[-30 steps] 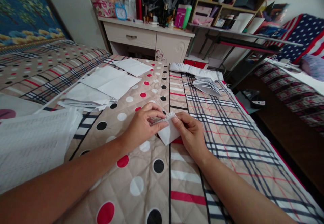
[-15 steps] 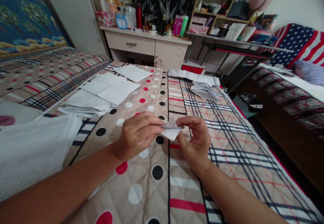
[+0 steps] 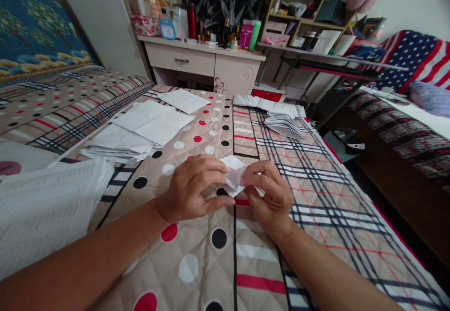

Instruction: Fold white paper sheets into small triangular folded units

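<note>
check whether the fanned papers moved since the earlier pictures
No: against the bedspread, the fanned papers lie on the same patch of plaid; only the camera's view has shifted.

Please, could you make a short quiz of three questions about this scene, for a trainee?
1. True or false: the right hand pinches the folded paper.
2. What colour is the clock? a) red b) blue c) green
3. Fill in: the printed sheets lie on the person's ____ side.

Key: 1. True. 2. b. 3. left.
</note>
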A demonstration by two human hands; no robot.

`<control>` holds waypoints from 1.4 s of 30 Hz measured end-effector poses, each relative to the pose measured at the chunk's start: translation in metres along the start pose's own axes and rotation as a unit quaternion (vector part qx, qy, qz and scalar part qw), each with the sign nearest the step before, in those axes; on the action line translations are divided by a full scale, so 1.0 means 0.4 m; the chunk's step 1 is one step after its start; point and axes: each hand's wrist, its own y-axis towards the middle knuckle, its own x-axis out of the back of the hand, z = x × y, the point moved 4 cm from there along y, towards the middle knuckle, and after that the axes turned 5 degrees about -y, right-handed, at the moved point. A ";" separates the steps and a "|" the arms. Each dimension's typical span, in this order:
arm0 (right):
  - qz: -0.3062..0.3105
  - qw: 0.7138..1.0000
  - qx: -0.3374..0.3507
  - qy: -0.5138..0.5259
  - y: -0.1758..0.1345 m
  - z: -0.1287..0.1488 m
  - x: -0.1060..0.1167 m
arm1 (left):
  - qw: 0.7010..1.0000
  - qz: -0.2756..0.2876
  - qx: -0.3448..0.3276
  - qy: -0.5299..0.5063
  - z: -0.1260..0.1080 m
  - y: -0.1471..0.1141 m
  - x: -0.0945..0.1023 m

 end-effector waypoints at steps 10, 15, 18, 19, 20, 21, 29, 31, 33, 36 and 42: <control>0.060 0.993 0.078 -0.062 0.005 0.004 -0.003 | 0.974 0.090 0.130 -0.163 0.060 0.008 -0.003; 0.070 0.992 0.082 -0.067 0.003 0.004 -0.003 | 0.955 0.095 0.169 -0.227 0.066 0.012 0.005; 0.081 0.991 0.088 -0.061 0.001 0.009 -0.006 | 0.929 0.109 0.212 -0.284 0.068 0.007 0.000; 0.083 0.991 0.090 -0.057 0.001 0.011 -0.007 | 0.918 0.113 0.229 -0.305 0.070 0.004 -0.003; 0.084 0.991 0.091 -0.051 0.000 0.013 -0.008 | 0.907 0.112 0.245 -0.324 0.072 0.002 -0.006; 0.086 0.991 0.090 -0.043 0.000 0.015 -0.009 | 0.896 0.107 0.262 -0.342 0.075 -0.001 -0.009; 0.111 0.992 0.059 0.020 -0.004 0.026 -0.012 | 0.802 0.051 0.397 -0.443 0.088 -0.032 -0.042; 0.114 0.991 0.037 0.053 -0.002 0.026 -0.015 | 0.774 0.049 0.420 -0.470 0.087 -0.041 -0.049; 0.117 0.988 0.014 0.101 0.001 0.025 -0.020 | 0.750 0.045 0.436 -0.496 0.085 -0.046 -0.053; 0.133 0.978 -0.017 0.160 0.004 0.023 -0.031 | 0.725 0.040 0.449 -0.521 0.084 -0.048 -0.055; 0.176 0.963 -0.046 0.198 0.000 0.019 -0.040 | 0.695 0.047 0.472 -0.541 0.084 -0.055 -0.063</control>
